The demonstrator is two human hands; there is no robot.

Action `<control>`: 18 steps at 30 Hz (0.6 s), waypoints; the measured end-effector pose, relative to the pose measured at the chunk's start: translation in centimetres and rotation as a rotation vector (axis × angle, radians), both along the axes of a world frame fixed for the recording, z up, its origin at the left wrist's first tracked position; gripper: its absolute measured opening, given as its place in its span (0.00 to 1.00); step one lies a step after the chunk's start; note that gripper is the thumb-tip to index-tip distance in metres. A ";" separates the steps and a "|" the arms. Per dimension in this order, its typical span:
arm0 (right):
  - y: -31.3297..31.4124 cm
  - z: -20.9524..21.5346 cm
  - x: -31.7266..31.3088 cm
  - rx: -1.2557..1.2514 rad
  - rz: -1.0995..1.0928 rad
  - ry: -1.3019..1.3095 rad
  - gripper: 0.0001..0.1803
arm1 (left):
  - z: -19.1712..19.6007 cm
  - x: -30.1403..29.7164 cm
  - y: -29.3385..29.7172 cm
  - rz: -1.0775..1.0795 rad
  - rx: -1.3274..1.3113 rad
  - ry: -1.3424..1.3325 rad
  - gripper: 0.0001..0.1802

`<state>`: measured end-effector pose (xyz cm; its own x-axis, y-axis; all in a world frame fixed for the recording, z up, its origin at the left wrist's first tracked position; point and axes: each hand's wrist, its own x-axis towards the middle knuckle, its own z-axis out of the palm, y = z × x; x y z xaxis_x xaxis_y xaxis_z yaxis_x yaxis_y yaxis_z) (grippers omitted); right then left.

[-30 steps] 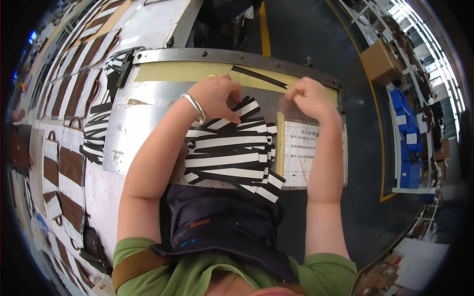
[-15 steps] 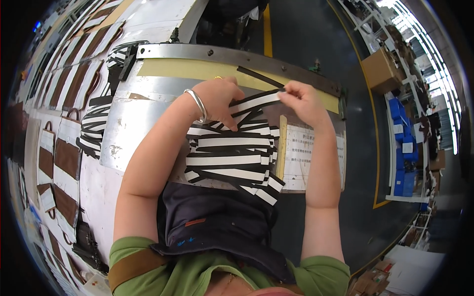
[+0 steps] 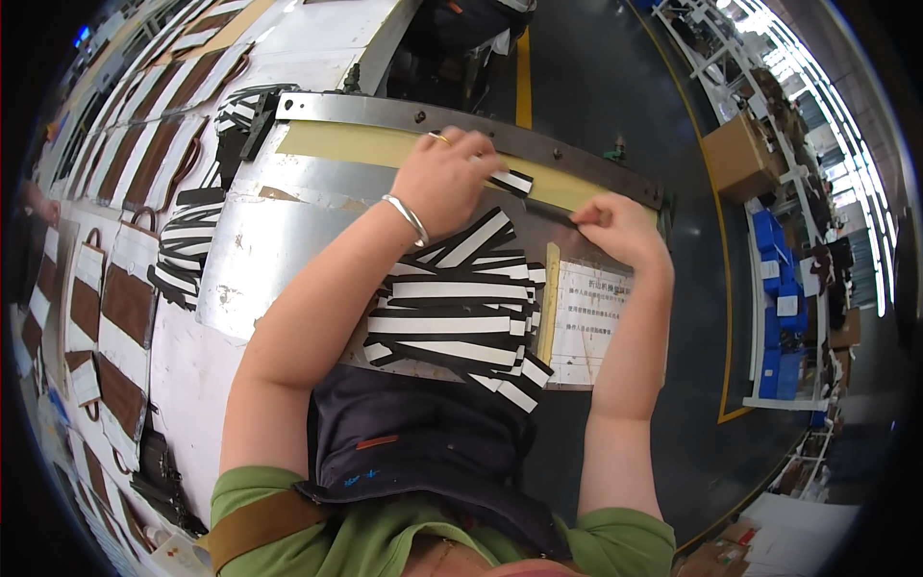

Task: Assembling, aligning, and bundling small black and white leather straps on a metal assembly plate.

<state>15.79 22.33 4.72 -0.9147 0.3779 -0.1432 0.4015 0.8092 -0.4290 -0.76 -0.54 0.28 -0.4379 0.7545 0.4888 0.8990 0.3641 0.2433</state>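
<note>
My left hand (image 3: 447,178), a silver bangle at its wrist, is over the yellow band (image 3: 346,141) of the metal work plate. Its curled fingers are on a black-and-white strip (image 3: 517,181), whose end shows past the fingertips; they hide the rest. My right hand (image 3: 620,229) pinches the end of a narrow dark strip (image 3: 550,209) that slants across the plate just below the yellow band. Nearer to me lies a pile of black-and-white strips (image 3: 452,322), some of them crossed at an angle.
A bolted metal bar (image 3: 394,108) runs along the plate's far edge. A printed sheet (image 3: 582,317) lies right of the pile. Further striped bundles (image 3: 189,240) and brown-and-white pieces (image 3: 130,298) are on the left table (image 3: 183,394). Shelving with blue bins (image 3: 774,288) stands at right.
My left hand has moved away from me toward the yellow band with the black-and-white strip. My right hand has let go of that strip, moved right and nearer, and taken the narrow dark strip.
</note>
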 end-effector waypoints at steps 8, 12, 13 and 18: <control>-5.0 -2.6 -3.4 0.195 0.267 0.526 0.21 | -0.9 -0.1 0.1 0.022 -0.120 -0.030 0.18; -5.4 -3.5 -3.9 0.267 0.233 0.369 0.21 | -1.7 0.4 0.2 0.041 -0.080 0.096 0.21; -5.2 -3.4 -3.9 0.229 0.180 0.294 0.21 | -1.9 0.8 0.4 0.060 -0.068 0.155 0.23; -6.0 -4.8 -3.9 0.406 0.164 0.409 0.20 | -1.6 1.6 1.1 0.085 -0.233 0.021 0.26</control>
<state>11.93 16.34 -0.10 -0.9162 0.1783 0.3588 0.1253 0.9781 -0.1663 0.86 0.56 -1.32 -0.4963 0.8088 0.3156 0.8666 0.4829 0.1254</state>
